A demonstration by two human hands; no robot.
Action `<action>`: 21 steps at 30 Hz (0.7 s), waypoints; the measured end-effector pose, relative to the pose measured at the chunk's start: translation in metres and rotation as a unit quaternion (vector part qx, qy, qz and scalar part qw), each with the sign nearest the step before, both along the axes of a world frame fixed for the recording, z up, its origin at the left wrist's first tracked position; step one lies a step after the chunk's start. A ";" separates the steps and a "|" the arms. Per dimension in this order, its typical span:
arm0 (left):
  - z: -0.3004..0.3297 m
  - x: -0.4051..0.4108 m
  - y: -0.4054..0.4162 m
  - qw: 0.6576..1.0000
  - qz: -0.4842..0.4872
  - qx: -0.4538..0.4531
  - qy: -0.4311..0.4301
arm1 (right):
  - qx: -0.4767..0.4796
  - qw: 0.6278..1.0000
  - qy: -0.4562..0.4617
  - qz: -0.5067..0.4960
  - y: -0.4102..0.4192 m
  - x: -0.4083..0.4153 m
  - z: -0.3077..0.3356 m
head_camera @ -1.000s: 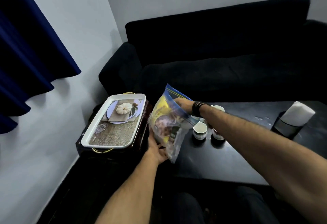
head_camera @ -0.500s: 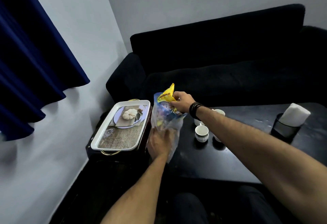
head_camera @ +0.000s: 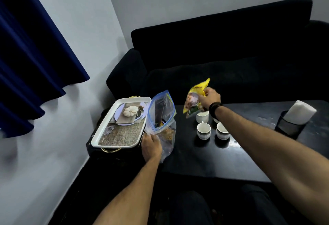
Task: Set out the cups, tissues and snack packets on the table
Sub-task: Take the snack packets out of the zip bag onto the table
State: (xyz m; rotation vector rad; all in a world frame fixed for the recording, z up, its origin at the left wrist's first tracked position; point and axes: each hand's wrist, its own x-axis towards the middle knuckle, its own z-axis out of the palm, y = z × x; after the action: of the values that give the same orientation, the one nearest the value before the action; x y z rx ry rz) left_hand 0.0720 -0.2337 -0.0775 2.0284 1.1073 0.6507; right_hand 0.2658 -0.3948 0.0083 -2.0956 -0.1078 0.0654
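My left hand [head_camera: 151,147] grips the lower part of a clear zip bag with a blue rim [head_camera: 161,116], held upright at the black table's left end; more packets show inside it. My right hand [head_camera: 209,98] pinches a yellow snack packet [head_camera: 194,98] by its top, hanging in the air above the cups. Three white cups [head_camera: 203,130] stand together on the black table [head_camera: 204,159]; my right forearm covers part of the far right one. White tissues [head_camera: 300,111] stick out of a black mesh holder [head_camera: 289,127] at the table's right side.
A white tray with a printed pumpkin picture [head_camera: 122,123] lies on a dark stand left of the table. A black sofa [head_camera: 222,55] runs behind the table. Blue curtain [head_camera: 32,55] hangs at the left wall. My knees show at the bottom edge.
My right hand has pulled the yellow packet out of the zip bag and carried it right, over the cups. My left hand still holds the bag, now open at the top.
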 end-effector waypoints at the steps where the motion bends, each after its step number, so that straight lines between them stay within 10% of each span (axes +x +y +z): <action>1: -0.003 -0.001 0.000 1.000 -0.005 0.004 -0.006 | -0.026 0.999 0.019 0.022 0.005 -0.004 -0.012; 10: -0.028 -0.009 0.002 0.999 -0.028 0.015 -0.025 | -0.227 0.954 0.099 0.168 0.064 -0.032 -0.094; 15: -0.035 -0.011 0.005 1.000 -0.015 -0.016 0.000 | -0.334 0.931 -0.023 0.147 0.061 -0.035 -0.104; 21: -0.039 -0.009 -0.007 0.998 -0.055 0.021 0.032 | -0.004 0.981 -0.191 0.025 0.056 -0.017 -0.030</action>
State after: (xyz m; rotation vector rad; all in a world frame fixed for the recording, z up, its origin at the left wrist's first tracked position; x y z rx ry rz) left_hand 0.0631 -0.2403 -0.1164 2.1422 1.0166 0.5607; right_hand 0.2487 -0.3383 -0.0216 -2.0911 -0.3910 -0.3088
